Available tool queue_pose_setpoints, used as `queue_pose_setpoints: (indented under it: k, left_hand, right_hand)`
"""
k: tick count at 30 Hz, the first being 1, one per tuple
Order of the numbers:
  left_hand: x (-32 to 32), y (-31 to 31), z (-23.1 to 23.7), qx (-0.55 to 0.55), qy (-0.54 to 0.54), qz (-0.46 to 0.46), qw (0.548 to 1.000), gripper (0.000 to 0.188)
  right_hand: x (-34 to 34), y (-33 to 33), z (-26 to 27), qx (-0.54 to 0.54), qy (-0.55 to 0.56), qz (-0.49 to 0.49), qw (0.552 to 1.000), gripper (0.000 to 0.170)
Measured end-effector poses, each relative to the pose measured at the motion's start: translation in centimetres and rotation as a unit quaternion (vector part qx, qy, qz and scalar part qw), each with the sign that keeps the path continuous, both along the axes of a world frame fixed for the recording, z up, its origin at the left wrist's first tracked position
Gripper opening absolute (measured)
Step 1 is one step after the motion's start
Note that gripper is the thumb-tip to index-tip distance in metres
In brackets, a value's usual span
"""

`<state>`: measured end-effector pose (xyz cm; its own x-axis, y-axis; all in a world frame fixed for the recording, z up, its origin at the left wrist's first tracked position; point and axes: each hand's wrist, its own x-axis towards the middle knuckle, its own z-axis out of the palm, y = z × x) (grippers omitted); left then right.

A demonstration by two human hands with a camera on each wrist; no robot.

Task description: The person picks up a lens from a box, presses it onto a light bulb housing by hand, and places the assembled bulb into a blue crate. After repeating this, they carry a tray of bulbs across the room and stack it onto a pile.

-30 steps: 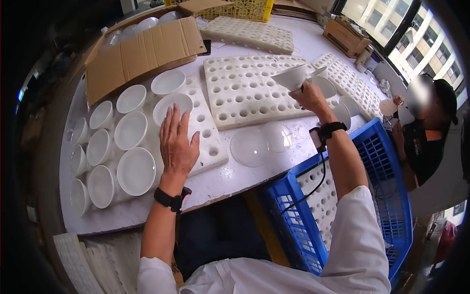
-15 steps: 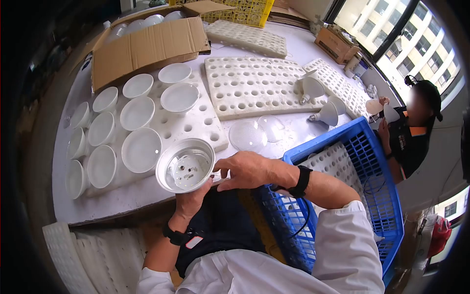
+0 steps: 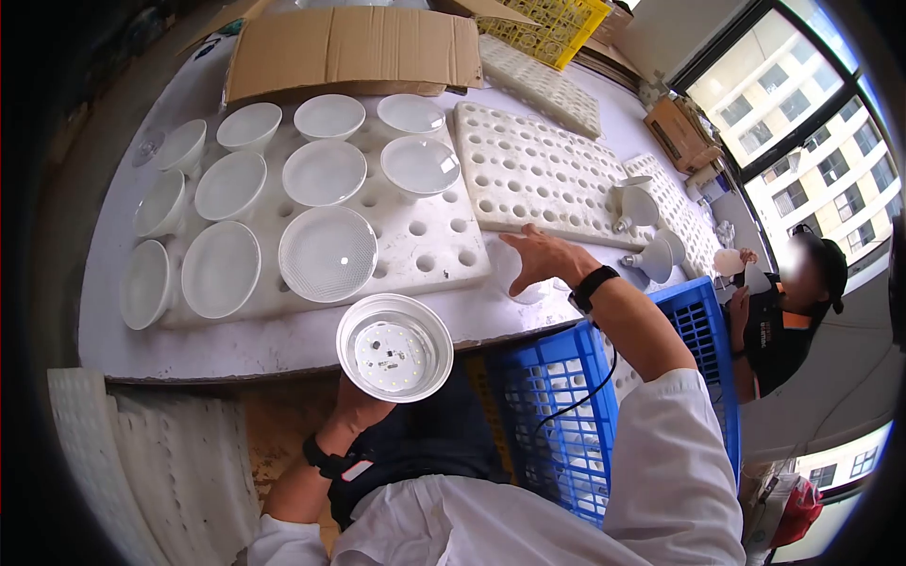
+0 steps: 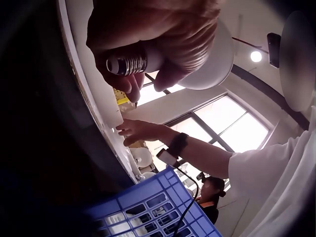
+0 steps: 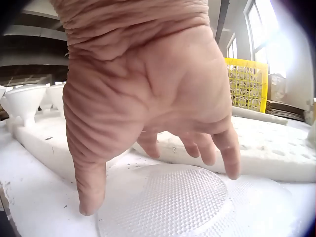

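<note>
My left hand grips an LED lamp from below, in front of the table edge. The lamp faces up without a cover, showing a round board dotted with LEDs inside its white rim. In the left wrist view its threaded screw base pokes out between the curled fingers. My right hand reaches over the table, fingers spread and pointing down. Beneath it, in the right wrist view, lie clear textured lens discs, partly overlapping. Thumb and fingertips hover close around the nearer disc.
Covered lamps stand in rows in a white foam board at left. Another holed foam board lies behind. Loose lamps rest at right, above a blue crate. A cardboard box stands behind; another person sits at right.
The right hand brought a lamp from the right side to the left hand, then moved away to the lens discs. The left hand left the foam board and now holds that lamp.
</note>
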<state>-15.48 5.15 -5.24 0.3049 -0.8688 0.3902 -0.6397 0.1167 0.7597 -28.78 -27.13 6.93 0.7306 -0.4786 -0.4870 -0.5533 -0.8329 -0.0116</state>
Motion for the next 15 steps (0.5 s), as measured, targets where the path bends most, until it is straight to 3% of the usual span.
queue_pose_setpoints:
  k: [2, 4, 7, 11, 14, 15]
  left_hand:
    - [0.2, -0.2, 0.7, 0.004, 0.106, 0.004, 0.994, 0.04]
    - [0.5, -0.2, 0.5, -0.003, 0.091, 0.004, 0.996, 0.04]
    - [0.4, -0.2, 0.7, -0.013, 0.092, -0.002, 0.996, 0.038]
    - [0.1, -0.9, 1.3, -0.029, 0.088, 0.005, 0.996, 0.037]
    - [-0.1, -1.0, 2.8, 0.016, 0.146, -0.01, 0.989, 0.037]
    - [-0.1, -1.2, 3.2, 0.013, 0.145, -0.007, 0.989, 0.037]
  right_hand:
    - [0.6, 0.6, 0.5, 0.002, 0.021, -0.019, 1.0, 0.104]
    - [0.8, 0.8, 0.5, -0.015, 0.04, -0.07, 0.997, 0.108]
    - [0.4, -0.1, -0.8, -0.016, 0.025, -0.019, 0.999, 0.11]
    - [1.0, 0.9, 0.0, -0.019, 0.061, -0.034, 0.997, 0.111]
    - [0.1, 0.4, 0.9, -0.028, 0.03, -0.017, 0.999, 0.109]
    - [-0.3, 0.2, 1.5, 0.003, -0.051, -0.024, 0.998, 0.107]
